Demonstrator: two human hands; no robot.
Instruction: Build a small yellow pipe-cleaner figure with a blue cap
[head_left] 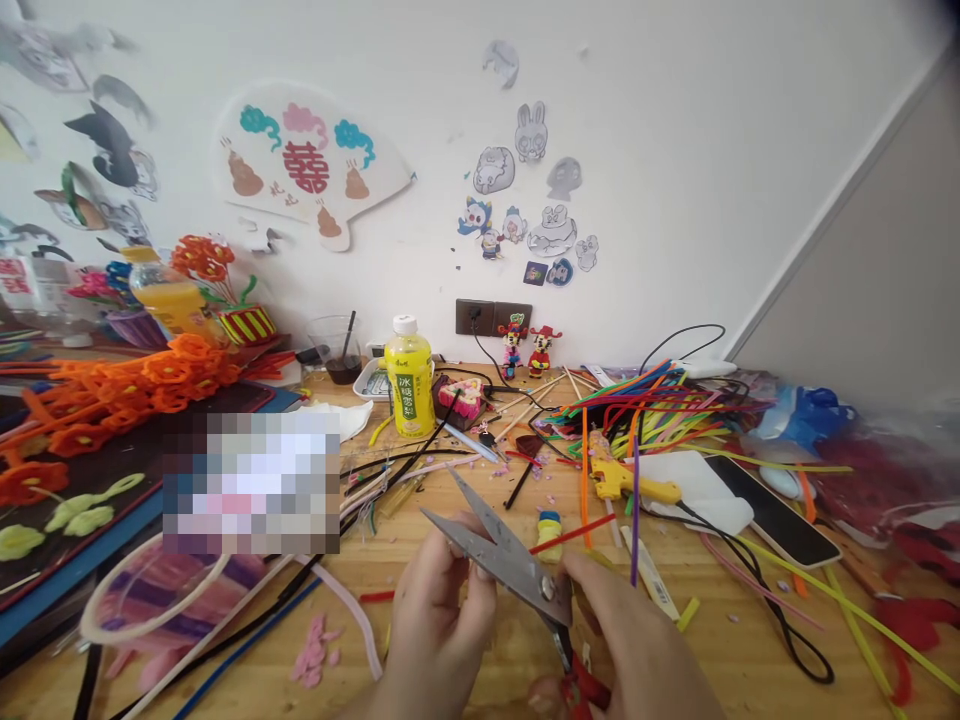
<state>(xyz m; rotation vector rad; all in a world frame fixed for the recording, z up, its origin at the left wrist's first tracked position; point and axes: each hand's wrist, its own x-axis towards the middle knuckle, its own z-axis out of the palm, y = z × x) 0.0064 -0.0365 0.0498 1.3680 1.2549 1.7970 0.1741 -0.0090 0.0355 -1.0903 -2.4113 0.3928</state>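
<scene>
My right hand (637, 650) grips the red handles of a pair of scissors (499, 545), whose grey blades stand apart and point up and to the left. My left hand (435, 620) is curled just under the blades, fingers pinched together near a thin red pipe cleaner (570, 533) that runs past the blades. What the left fingers pinch is hidden. A small yellow and blue piece (550, 530) sits on the table just behind the scissors.
A wooden table (720, 640) is strewn with coloured pipe cleaners (652, 400), a yellow glue gun (622, 480), a phone (772, 505), a yellow bottle (409, 380), a cup (337, 350), orange pipe-cleaner flowers (112, 390) at the left and a pink ring (150, 590).
</scene>
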